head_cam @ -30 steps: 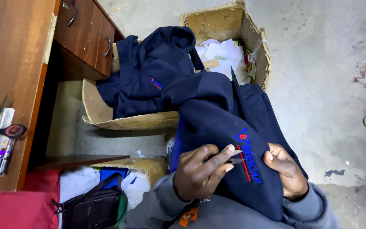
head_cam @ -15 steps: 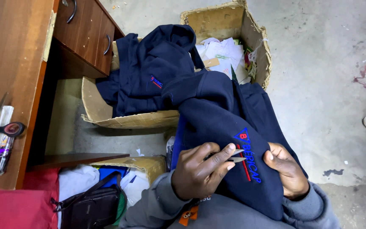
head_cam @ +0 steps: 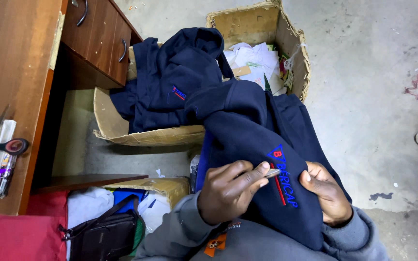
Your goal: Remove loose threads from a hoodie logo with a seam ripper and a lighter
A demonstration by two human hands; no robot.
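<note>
While garments (head_cam: pixel 170 92) fill box (head_cam: pixel 122 130).

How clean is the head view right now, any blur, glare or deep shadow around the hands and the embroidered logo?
Head view: sharp, with no motion blur on the left hand or right hand; the embroidered logo on the navy garment shows crisp edges; light is soft and even, no glare; the small metal tool catches a faint shine; under the wooden desk it falls dark.

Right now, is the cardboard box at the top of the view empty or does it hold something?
Not empty. The cardboard box stands open, with crumpled white paper and coloured scraps lying inside it.
</note>
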